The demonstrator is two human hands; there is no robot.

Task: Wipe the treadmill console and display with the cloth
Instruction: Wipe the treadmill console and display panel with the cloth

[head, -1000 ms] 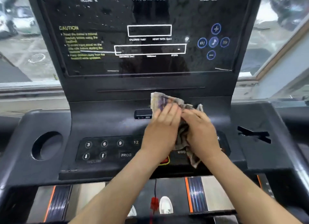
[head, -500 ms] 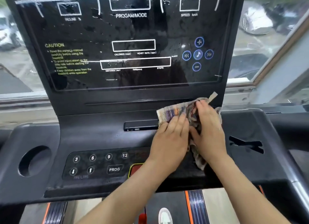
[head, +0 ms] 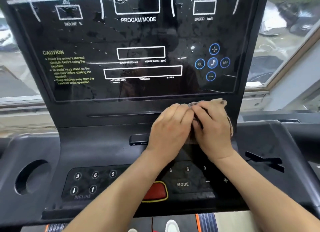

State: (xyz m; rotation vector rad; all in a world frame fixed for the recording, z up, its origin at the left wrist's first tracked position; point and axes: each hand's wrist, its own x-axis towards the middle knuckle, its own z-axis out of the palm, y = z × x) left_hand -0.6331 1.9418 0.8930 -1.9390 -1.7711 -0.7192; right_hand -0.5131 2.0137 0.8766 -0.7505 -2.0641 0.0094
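The black treadmill console (head: 97, 145) fills the view, with its glossy display panel (head: 135, 46) rising behind. A crumpled brownish cloth (head: 223, 104) lies against the ledge just under the display's lower right edge. My left hand (head: 170, 126) and my right hand (head: 212, 126) are side by side on it, fingers curled round its folds. Most of the cloth is hidden beneath them. The display shows smears and scuffed markings near its top.
A keypad (head: 93, 181) with number and incline keys sits lower left, a red stop button (head: 155, 192) and MODE key (head: 182, 184) below my wrists. A cup holder hole (head: 32, 176) is at far left. Windows flank the console. A white shoe (head: 171, 225) shows on the belt below.
Both hands have carried the cloth up and to the right, from the flat console above the buttons to the ledge under the display. The cloth is more bunched under them.
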